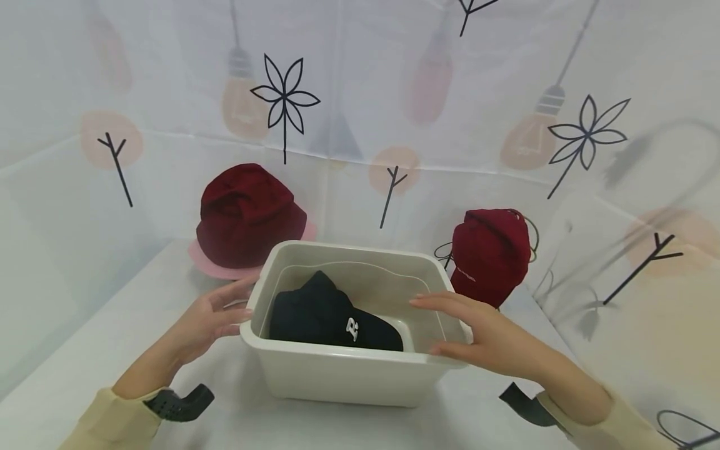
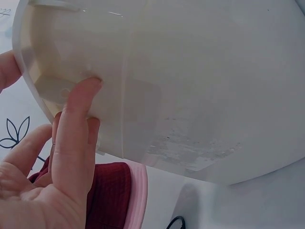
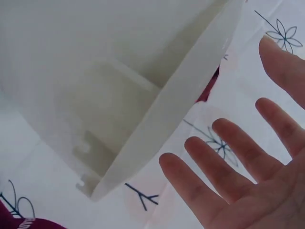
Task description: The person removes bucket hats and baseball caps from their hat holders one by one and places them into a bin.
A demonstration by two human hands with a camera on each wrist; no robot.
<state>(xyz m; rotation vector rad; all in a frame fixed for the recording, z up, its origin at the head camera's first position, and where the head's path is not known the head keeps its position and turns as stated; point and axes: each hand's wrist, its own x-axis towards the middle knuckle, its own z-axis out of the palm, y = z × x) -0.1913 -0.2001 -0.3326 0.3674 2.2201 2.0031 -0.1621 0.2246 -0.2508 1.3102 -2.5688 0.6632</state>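
Sitting between my two sets of fingers, the white tub [image 1: 349, 378] looks stiff, light and probably slippery along its smooth walls, so I judge its rim [image 1: 360, 354] the best hold. My left hand [image 1: 204, 323] has relaxed fingers under that rim, contact unclear; my right hand [image 1: 492, 334] is spread, gripping nothing. Between them, inside, the dark cap [image 1: 315, 312] seems soft, easily pinched.

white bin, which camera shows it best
The head view: it takes in the white bin from above, with most of its rim, its front wall and the dark cap inside. The left wrist view shows only part of its scuffed outer wall and rim; the right wrist view, another outer part, also without the inside.
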